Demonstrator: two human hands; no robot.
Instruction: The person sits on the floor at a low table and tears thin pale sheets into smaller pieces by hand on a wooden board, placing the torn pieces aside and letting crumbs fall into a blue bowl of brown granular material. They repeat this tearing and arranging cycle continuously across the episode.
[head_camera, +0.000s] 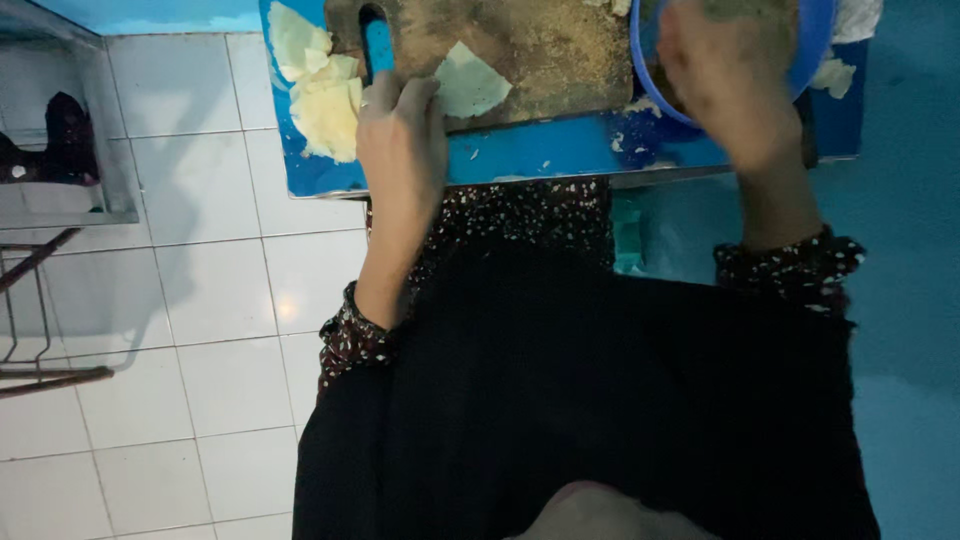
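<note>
Keep left hand (400, 135) fingers clamped on blue handle (378, 48), right hand (725, 80), grip unclear, perhaps steadying blue bowl (815, 50) on counter (560, 150)

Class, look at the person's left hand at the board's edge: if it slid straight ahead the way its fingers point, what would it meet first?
Probably the pale flat piece lying on the wooden cutting board, just ahead of the left hand; depth is hard to judge.
</note>
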